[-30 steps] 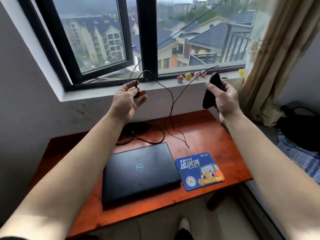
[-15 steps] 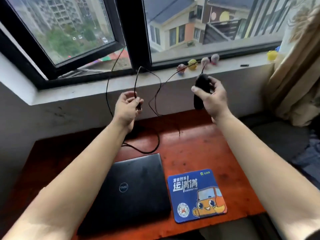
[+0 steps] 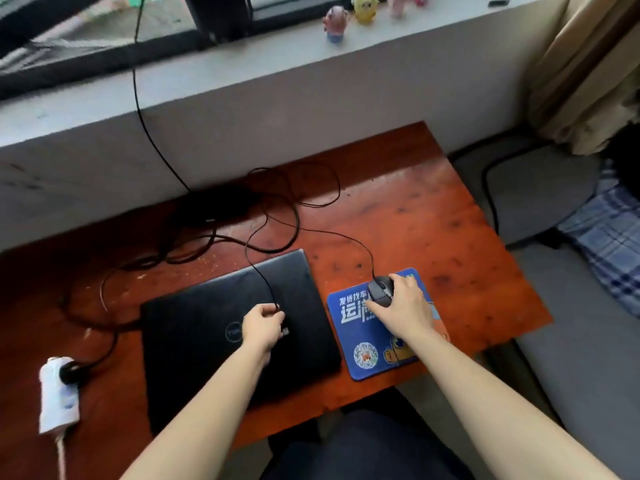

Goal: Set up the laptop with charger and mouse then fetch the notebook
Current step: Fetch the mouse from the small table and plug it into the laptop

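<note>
Right hand (image 3: pixel 403 308) cupping mouse (image 3: pixel 380 292) on pad (image 3: pixel 360 341), left hand (image 3: pixel 263 325) fingers pinching its USB plug (image 3: pixel 285 331) over closed laptop (image 3: pixel 214 334); best aligned squarely with a side port

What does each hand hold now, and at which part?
The left hand pinches the mouse cable near its USB plug. The right hand grips the mouse by its body, on the mouse pad.

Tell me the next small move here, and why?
Probably the left hand should carry the mouse plug to the laptop's side and push it in: the mouse already sits on the pad, the plug is free.
</note>
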The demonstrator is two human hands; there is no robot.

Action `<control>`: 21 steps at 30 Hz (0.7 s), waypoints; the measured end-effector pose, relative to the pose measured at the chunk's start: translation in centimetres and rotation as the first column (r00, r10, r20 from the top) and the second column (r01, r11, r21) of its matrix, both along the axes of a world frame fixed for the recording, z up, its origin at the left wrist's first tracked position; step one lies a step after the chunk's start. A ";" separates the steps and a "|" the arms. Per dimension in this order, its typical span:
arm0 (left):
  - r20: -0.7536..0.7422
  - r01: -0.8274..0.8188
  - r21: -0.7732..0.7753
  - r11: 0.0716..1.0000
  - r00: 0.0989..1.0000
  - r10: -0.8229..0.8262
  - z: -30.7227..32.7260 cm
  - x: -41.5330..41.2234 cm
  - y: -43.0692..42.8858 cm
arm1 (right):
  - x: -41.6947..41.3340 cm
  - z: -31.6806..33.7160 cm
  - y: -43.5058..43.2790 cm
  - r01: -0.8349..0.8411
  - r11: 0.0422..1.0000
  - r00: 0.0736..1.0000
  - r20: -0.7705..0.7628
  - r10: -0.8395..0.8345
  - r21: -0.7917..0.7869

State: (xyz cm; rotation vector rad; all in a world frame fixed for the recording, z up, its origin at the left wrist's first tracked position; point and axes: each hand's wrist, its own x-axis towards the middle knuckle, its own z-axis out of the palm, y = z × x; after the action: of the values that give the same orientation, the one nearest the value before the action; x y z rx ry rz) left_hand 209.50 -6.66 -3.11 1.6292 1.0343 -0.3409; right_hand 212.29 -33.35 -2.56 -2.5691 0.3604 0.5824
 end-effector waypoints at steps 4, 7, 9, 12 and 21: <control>0.000 0.169 0.207 0.964 0.985 -0.173 -1.0 -0.8 0.8 | -2.5 -1.5 0.5 -0.012 0.988 1.000 0.013 0.014 -0.153; -0.004 0.181 0.207 0.962 0.983 -0.184 -1.1 -0.7 1.2 | -3.3 -1.8 1.1 -0.038 0.972 0.998 0.038 0.048 -0.234; 0.011 0.141 0.170 0.975 0.989 -0.145 -1.1 -0.7 1.6 | -3.5 -1.8 1.1 -0.043 0.971 0.998 0.031 0.052 -0.236; 0.016 0.077 0.097 0.992 0.997 -0.079 -0.8 -0.8 2.1 | -3.2 -1.8 0.7 -0.068 0.963 0.998 -0.030 0.063 -0.259; 0.112 -0.040 0.166 0.985 0.993 0.022 2.9 -0.8 7.0 | 0.8 1.2 9.0 -0.373 0.928 0.925 0.095 0.369 0.025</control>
State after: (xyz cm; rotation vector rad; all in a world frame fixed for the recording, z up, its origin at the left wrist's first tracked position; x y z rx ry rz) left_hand 208.67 0.34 -0.22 1.7597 1.0255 -0.1438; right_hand 213.04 -24.33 -1.39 -2.6255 -0.1758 0.5941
